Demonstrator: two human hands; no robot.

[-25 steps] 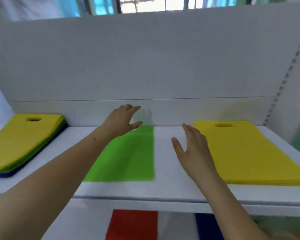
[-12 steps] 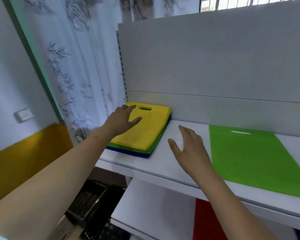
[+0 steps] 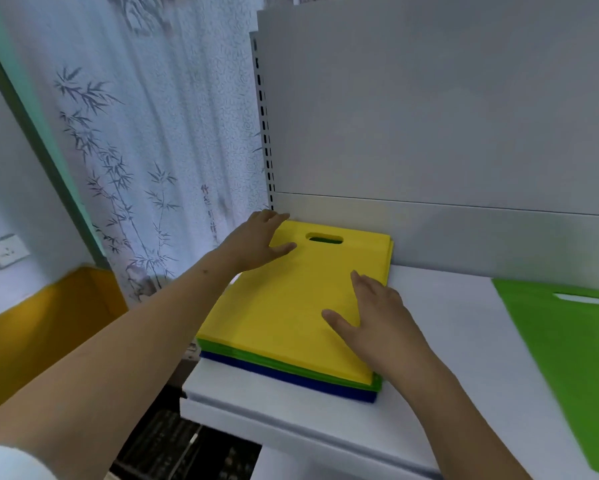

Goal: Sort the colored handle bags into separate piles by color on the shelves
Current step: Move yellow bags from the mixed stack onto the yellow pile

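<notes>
A mixed stack of handle bags lies at the left end of the white shelf (image 3: pixel 440 327). Its top bag is yellow (image 3: pixel 287 306), with green bags (image 3: pixel 325 370) and blue bags (image 3: pixel 291 375) showing as edges beneath. My left hand (image 3: pixel 260 239) lies with straight fingers at the yellow bag's far left corner, beside the handle hole. My right hand (image 3: pixel 374 317) rests flat on the stack's right side, fingers straight. A single green bag (image 3: pixel 575 355) lies flat on the shelf to the right, apart from both hands.
The grey back panel (image 3: pixel 429 116) rises behind the shelf. A white curtain (image 3: pixel 145 133) with a bamboo print hangs left of the shelf upright. Dark crates (image 3: pixel 173 445) sit on the floor below the shelf's left end.
My view swung left from the green and yellow bags on the right to the mixed stack. Both hands moved with it and now rest on the top yellow bag.
</notes>
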